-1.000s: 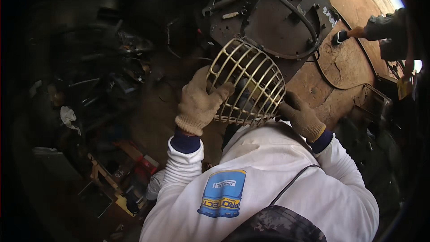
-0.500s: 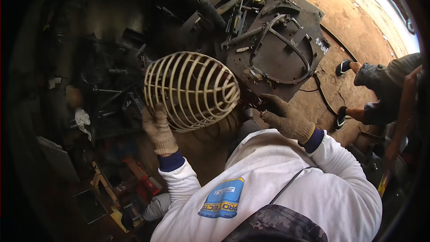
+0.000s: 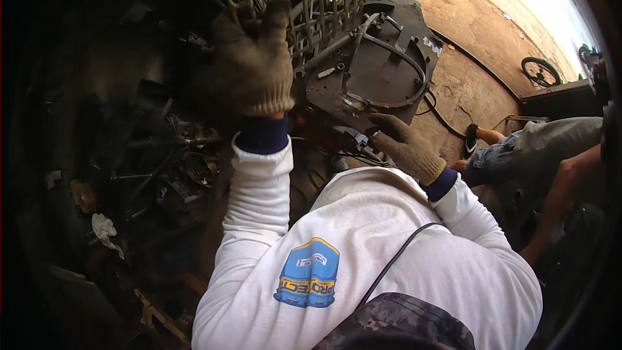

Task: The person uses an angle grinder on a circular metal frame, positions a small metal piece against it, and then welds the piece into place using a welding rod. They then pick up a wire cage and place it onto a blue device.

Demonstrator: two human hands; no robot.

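My left hand [image 3: 256, 68], in a brown knit glove, reaches to the far side and grips the near edge of a wire cage [image 3: 311, 6] of curved bars. The upper part of the cage runs out of the picture, and this hand's fingers are dark and partly blurred. My gloved right hand [image 3: 408, 146] is low beside the near edge of a dark metal plate table [image 3: 389, 78]. Its thumb and fingers are apart, with nothing plainly held. Close to its fingertips is a small grey metal piece [image 3: 355, 136] among dark cables.
A bent metal frame [image 3: 418, 71] lies on the plate table. Dark metal parts and a white rag [image 3: 105, 230] are at the left. To the right, a person's leg [image 3: 499, 155] and arm [image 3: 567, 181] show. A black cable [image 3: 483, 65] crosses the brown ground, where a wheel [image 3: 541, 72] stands.
My left hand has raised the cage and carried it away from me toward the far side, over the table's left end. My right hand stays near the table's edge. The view has shifted.
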